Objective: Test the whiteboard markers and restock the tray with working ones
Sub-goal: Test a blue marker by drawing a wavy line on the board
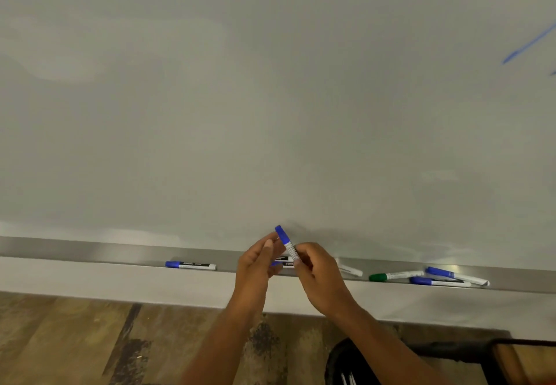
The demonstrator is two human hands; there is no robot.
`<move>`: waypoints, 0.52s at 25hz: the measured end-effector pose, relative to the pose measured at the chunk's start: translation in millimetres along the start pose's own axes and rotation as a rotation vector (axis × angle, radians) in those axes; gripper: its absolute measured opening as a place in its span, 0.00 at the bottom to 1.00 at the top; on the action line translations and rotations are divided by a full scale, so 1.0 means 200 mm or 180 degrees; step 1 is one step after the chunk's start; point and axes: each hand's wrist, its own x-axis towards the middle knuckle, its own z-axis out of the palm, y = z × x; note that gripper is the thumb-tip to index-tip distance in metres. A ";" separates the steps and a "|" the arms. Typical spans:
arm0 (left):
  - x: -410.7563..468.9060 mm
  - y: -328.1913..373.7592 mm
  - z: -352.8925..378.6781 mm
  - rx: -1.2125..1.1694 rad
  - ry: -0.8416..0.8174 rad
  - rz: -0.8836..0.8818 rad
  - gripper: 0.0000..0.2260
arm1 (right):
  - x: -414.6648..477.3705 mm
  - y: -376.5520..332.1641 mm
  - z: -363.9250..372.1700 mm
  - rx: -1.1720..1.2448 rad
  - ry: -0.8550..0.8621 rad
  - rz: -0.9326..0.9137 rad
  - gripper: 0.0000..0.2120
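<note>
The whiteboard is pale grey-white, with a blue stroke near its upper right edge. The tray is brushed silver-grey. The raised marker has a blue cap and a white barrel with fine grey print. The left marker shows a blue cap, a black label band and a white end. The green marker is green-capped with a white barrel. The two right-hand markers are blue-capped and white. The floor is brown wood grain with dark blotches.
</note>
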 end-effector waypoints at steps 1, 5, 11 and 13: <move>-0.01 0.07 0.04 -0.0086 -0.0298 -0.0021 0.16 | -0.02 -0.05 -0.06 0.0453 -0.0050 0.0120 0.06; -0.08 0.31 0.23 -0.0702 -0.1140 0.0072 0.19 | -0.10 -0.26 -0.34 0.2012 -0.0264 0.0756 0.14; -0.22 0.62 0.47 -0.1098 -0.1825 0.0368 0.16 | -0.24 -0.53 -0.75 0.2793 -0.0545 0.0813 0.20; -0.27 0.72 0.55 -0.1173 -0.2030 0.0480 0.17 | -0.29 -0.57 -0.87 0.3163 -0.0724 0.0768 0.21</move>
